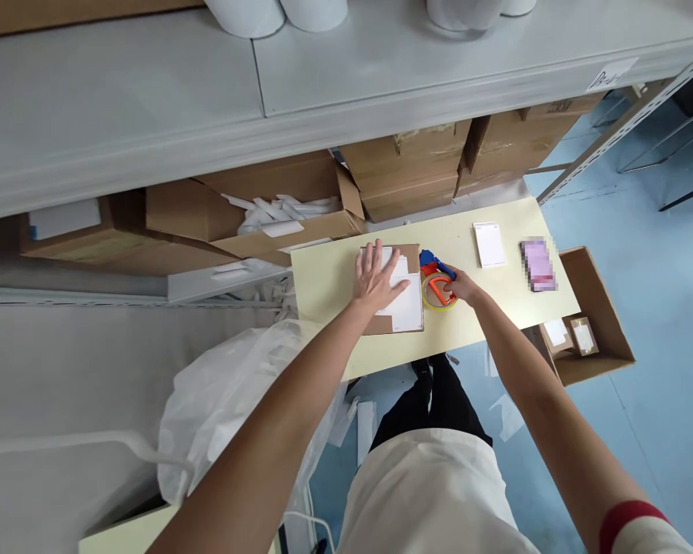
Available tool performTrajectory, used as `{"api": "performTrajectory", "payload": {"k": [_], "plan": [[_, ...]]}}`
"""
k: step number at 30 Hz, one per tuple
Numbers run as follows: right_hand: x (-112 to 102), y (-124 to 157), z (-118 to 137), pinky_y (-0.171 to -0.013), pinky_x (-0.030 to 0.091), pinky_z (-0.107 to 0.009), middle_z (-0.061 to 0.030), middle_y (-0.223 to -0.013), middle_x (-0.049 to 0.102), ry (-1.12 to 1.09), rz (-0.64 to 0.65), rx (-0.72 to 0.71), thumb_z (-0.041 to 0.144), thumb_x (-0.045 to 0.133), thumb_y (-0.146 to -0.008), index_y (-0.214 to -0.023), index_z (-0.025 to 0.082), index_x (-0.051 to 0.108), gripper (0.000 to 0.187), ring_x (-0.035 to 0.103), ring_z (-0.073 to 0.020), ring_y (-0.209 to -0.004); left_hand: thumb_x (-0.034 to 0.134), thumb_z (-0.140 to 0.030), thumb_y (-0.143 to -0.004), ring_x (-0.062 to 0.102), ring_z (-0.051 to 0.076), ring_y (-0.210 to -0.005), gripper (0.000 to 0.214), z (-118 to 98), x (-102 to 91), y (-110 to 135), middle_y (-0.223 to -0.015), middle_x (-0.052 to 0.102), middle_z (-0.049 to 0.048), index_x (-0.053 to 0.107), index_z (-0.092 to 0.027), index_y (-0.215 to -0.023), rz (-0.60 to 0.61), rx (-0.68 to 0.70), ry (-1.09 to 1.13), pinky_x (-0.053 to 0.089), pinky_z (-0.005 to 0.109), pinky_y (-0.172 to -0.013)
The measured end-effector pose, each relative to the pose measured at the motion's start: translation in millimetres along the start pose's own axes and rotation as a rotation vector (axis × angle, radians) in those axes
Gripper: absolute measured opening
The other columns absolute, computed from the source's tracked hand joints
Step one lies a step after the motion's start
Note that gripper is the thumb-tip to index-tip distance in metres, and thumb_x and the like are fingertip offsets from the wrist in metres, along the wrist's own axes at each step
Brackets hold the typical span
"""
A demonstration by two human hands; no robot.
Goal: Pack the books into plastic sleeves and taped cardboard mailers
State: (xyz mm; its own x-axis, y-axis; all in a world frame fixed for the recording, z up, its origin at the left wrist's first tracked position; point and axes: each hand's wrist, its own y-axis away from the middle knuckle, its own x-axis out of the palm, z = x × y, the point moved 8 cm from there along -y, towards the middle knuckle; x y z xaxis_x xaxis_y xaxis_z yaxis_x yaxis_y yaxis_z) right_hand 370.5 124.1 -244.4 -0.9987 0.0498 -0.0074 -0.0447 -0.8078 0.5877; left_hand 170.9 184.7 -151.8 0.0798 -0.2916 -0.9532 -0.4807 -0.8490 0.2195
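A flat cardboard piece, perhaps a box, lies on the pale yellow table with white paper sheets on it. My left hand rests on the paper and cardboard, its fingers spread. Just right of the cardboard, my right hand grips a blue and red tape dispenser by its handle. The dispenser carries a roll of tape with a yellowish edge, and it sits at the cardboard's right edge. I cannot tell whether the tape touches the cardboard.
On the table lie a stack of white cards and a blurred pink item. An open carton with small boxes stands right. Behind are shelved cartons; a clear plastic bag hangs left. A grey shelf overhangs the far side.
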Motion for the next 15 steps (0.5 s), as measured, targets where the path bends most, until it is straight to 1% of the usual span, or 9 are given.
{"api": "performTrajectory", "payload": {"k": [1, 2, 4, 6, 8, 10, 12, 15], "plan": [[-0.2, -2.3, 1.2, -0.086, 0.052, -0.038, -0.0043, -0.110, 0.070, 0.021, 0.018, 0.002, 0.008, 0.058, -0.055, -0.138, 0.021, 0.051, 0.084, 0.063, -0.0218, -0.095, 0.043, -0.059, -0.087, 0.004, 0.035, -0.150, 0.076, -2.2, 0.5, -3.8, -0.164, 0.010, 0.0109, 0.027, -0.024, -0.152, 0.008, 0.050, 0.006, 0.008, 0.054, -0.117], [0.0, -3.0, 1.7, -0.085, 0.052, -0.038, -0.0041, -0.109, 0.070, 0.038, 0.032, 0.002, 0.007, 0.058, -0.055, -0.138, 0.021, 0.050, 0.085, 0.063, -0.0217, -0.094, 0.043, -0.059, -0.088, 0.006, 0.034, -0.150, 0.074, -2.4, 0.4, -6.8, -0.164, 0.011, 0.0099, 0.027, -0.025, -0.152, 0.008, 0.071, 0.012, 0.007, 0.053, -0.118], [-0.4, 0.1, 1.2, -0.083, 0.052, -0.037, -0.0040, -0.108, 0.070, 0.070, 0.038, 0.006, 0.006, 0.057, -0.055, -0.141, 0.022, 0.048, 0.088, 0.063, -0.0210, -0.091, 0.043, -0.058, -0.088, 0.008, 0.033, -0.150, 0.074, -0.3, 0.2, -10.0, -0.164, 0.013, 0.0096, 0.027, -0.025, -0.152, 0.000, 0.062, 0.021, 0.006, 0.053, -0.118], [-2.2, 9.4, 0.0, -0.083, 0.052, -0.036, -0.0042, -0.110, 0.069, 0.108, 0.027, -0.004, 0.005, 0.056, -0.056, -0.145, 0.023, 0.043, 0.092, 0.063, -0.0201, -0.091, 0.043, -0.059, -0.088, 0.008, 0.033, -0.150, 0.074, 0.4, 0.1, -9.9, -0.164, 0.013, 0.0096, 0.027, -0.026, -0.152, -0.008, 0.048, 0.027, 0.006, 0.053, -0.118], [-3.6, 27.9, -6.8, -0.083, 0.053, -0.036, -0.0050, -0.113, 0.067, 0.148, 0.018, -0.016, 0.004, 0.054, -0.058, -0.148, 0.025, 0.038, 0.094, 0.063, -0.0201, -0.092, 0.043, -0.059, -0.089, 0.009, 0.032, -0.150, 0.074, -0.2, 0.5, -8.4, -0.164, 0.013, 0.0101, 0.027, -0.026, -0.152, -0.005, 0.041, 0.025, 0.006, 0.053, -0.118], [-1.3, 57.3, -24.8, -0.084, 0.053, -0.037, -0.0065, -0.117, 0.066, 0.187, 0.022, -0.015, 0.005, 0.054, -0.058, -0.149, 0.025, 0.036, 0.095, 0.063, -0.0214, -0.096, 0.042, -0.059, -0.089, 0.009, 0.032, -0.150, 0.073, -0.6, 1.0, -6.8, -0.163, 0.014, 0.0107, 0.027, -0.025, -0.152, 0.002, 0.030, 0.020, 0.007, 0.053, -0.118], [7.4, 94.3, -53.7, -0.088, 0.052, -0.040, -0.0075, -0.120, 0.064, 0.227, 0.028, -0.004, 0.005, 0.054, -0.057, -0.147, 0.025, 0.039, 0.093, 0.062, -0.0232, -0.100, 0.042, -0.059, -0.089, 0.009, 0.032, -0.150, 0.073, -0.6, 1.2, -5.6, -0.163, 0.014, 0.0110, 0.027, -0.025, -0.152, 0.001, 0.016, 0.017, 0.007, 0.053, -0.118], [34.4, 144.9, -101.8, -0.094, 0.050, -0.041, -0.0072, -0.123, 0.062, 0.235, 0.027, 0.026, 0.005, 0.053, -0.055, -0.144, 0.026, 0.044, 0.091, 0.061, -0.0244, -0.108, 0.041, -0.059, -0.089, 0.009, 0.032, -0.150, 0.073, -2.0, 1.5, -5.3, -0.163, 0.013, 0.0103, 0.026, -0.025, -0.152, -0.014, 0.003, 0.024, 0.007, 0.054, -0.118]]}}
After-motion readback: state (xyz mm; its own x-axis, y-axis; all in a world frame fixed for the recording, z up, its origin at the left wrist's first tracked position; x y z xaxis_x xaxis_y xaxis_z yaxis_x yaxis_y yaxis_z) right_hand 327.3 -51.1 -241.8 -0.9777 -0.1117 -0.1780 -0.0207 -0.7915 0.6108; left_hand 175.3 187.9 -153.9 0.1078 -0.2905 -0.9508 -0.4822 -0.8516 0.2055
